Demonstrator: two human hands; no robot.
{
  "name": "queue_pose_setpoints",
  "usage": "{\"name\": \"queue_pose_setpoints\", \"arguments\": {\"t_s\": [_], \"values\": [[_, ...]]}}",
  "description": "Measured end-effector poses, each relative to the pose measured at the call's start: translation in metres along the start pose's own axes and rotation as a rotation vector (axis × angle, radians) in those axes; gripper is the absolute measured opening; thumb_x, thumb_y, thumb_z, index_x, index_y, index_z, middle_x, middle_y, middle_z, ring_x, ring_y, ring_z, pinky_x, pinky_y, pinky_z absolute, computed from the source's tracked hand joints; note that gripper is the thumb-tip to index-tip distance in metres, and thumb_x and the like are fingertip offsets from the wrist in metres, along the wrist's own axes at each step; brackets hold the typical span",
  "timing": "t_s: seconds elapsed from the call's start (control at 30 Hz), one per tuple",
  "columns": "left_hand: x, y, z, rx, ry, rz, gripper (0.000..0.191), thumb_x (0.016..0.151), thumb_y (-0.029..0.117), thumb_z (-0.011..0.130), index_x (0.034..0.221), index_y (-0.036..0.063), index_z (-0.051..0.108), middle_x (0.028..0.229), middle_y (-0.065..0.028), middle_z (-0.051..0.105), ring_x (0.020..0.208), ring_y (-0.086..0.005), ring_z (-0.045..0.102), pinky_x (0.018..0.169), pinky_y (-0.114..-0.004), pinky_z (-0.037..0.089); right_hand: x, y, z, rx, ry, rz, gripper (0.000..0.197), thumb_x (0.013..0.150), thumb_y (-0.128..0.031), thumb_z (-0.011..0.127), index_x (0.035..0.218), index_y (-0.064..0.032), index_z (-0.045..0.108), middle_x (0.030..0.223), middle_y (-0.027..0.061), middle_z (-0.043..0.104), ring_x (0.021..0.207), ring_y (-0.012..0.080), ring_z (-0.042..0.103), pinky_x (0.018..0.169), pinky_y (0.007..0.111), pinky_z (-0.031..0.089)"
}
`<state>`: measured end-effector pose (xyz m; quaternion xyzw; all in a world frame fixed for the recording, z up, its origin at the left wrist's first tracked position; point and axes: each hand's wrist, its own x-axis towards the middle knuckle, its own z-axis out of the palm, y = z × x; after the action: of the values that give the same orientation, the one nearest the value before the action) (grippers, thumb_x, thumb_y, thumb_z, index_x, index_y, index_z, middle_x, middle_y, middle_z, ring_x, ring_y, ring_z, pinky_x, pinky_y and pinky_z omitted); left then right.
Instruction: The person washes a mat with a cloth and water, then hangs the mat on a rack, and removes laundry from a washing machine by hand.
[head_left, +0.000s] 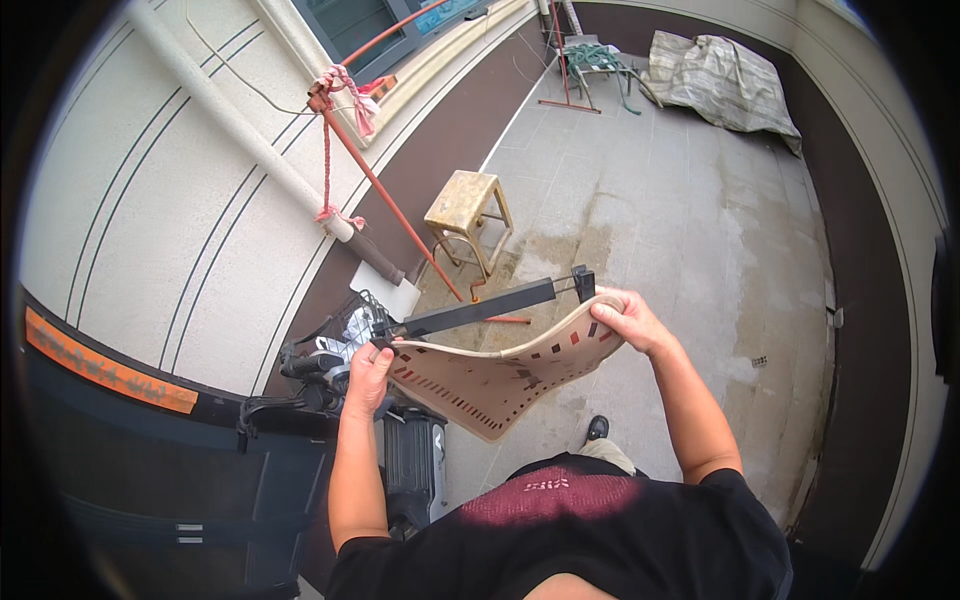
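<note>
A beige mat (495, 382) with a pattern of dark and red rectangles hangs between my two hands. Its upper edge sags in the middle. Along that edge runs a black clip hanger (480, 307) with a clamp at each end and a hook at its centre. My left hand (367, 379) grips the mat's left top corner, thumb beside the left clamp. At the right top corner my right hand (634, 319) pinches the edge, just below the right clamp (583, 283). Whether the right clamp bites the mat is not plain.
A worn stool (466, 204) stands ahead, beside a slanting red metal pole (382, 191) tied with cloth. An electric scooter (416, 457) with a wire basket is at my left. Farther back are a cart with a green hose (592, 58) and a crumpled tarp (716, 82).
</note>
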<state>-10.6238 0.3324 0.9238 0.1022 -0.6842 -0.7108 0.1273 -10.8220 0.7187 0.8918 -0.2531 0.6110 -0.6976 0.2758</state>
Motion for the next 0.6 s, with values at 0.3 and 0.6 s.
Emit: {"name": "queue_pose_setpoints", "arguments": {"t_s": [0.3,0.6], "values": [[0.103,-0.032,0.032,0.024,0.209,-0.036,0.034,0.09,0.03,0.064,0.11,0.0023,0.061,0.106,-0.002,0.062,0.099,-0.0114,0.054,0.09,-0.027,0.04,0.095,-0.033,-0.039,-0.123,0.01,-0.033,0.025,0.091,-0.024,0.06,0.109,-0.0071,0.065,0.083,0.0017,0.067,0.071,0.009,0.06,0.064,0.027,0.05],[0.27,-0.079,0.126,0.722,0.574,0.46,0.038,0.089,0.016,0.06,0.124,0.0029,0.054,0.123,-0.0109,0.054,0.107,-0.0207,0.054,0.092,-0.033,0.042,0.204,-0.02,-0.071,-0.729,0.373,-0.385,0.024,0.084,-0.027,0.065,0.095,-0.0059,0.065,0.07,0.0162,0.064,0.063,0.0329,0.063,0.057,0.038,0.049]]}}
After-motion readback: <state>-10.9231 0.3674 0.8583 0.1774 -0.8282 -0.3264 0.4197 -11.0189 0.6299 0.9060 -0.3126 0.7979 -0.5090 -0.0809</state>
